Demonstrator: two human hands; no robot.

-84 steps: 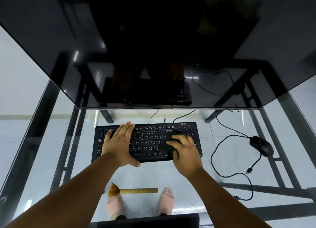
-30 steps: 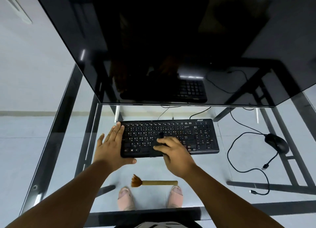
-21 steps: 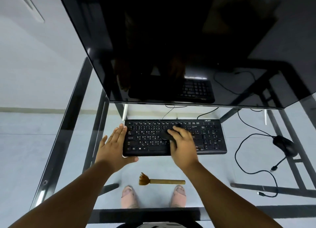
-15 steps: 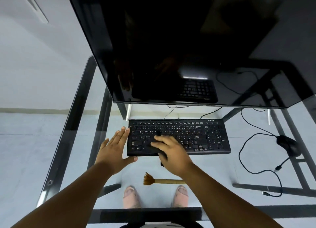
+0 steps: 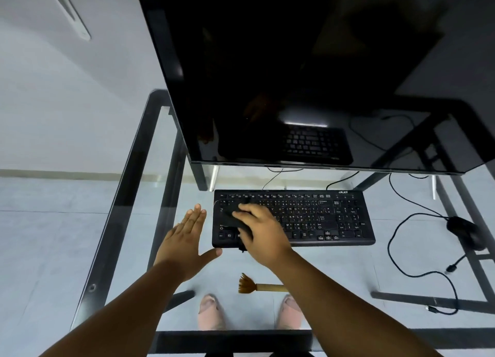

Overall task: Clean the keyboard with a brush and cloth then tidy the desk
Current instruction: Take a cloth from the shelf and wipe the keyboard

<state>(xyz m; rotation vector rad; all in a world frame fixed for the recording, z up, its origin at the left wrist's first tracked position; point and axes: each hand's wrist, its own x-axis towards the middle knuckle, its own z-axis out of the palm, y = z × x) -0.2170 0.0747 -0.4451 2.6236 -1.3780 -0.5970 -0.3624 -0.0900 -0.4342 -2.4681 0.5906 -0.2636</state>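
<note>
One dark cloth (image 5: pixel 235 217) under right hand (image 5: pixel 261 229) grip, on keyboard (image 5: pixel 321 217)

A computer workstation in a plain room, an office or a home. A glass tabletop (image 5: pixel 128 196) carries a monitor (image 5: pixel 294 75), keyboard (image 5: pixel 321 217) and wired mouse (image 5: pixel 466 232), over pale floor tiles (image 5: pixel 53 223).
</note>
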